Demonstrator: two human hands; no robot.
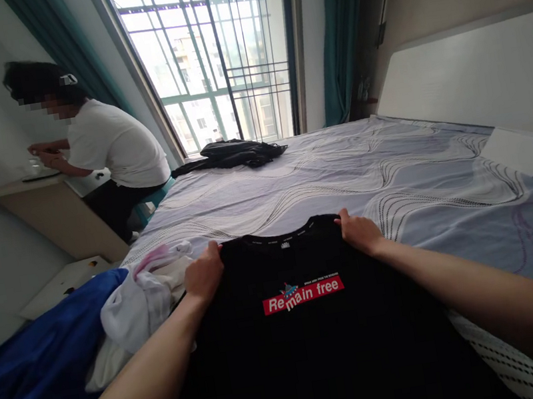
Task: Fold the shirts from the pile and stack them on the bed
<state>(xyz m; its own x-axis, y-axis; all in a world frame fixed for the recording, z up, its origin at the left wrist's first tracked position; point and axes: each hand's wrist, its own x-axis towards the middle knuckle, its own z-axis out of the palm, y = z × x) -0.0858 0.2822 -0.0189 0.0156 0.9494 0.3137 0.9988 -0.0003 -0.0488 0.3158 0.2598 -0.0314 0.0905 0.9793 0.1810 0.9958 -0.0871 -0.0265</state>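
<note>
A black T-shirt (316,353) with a red "Remain free" label on its chest is spread out in front of me over the near edge of the bed (343,174). My left hand (203,274) is closed on the shirt's left shoulder beside the collar. My right hand (360,232) grips the right shoulder the same way. Both forearms reach in from the bottom corners, and the collar lies between the two hands.
White and pink clothes (136,308) and a blue garment (36,377) are piled at my left. A dark garment (234,154) lies at the bed's far side by the window. Another person in a white shirt (111,146) sits at a desk (38,195) on the left.
</note>
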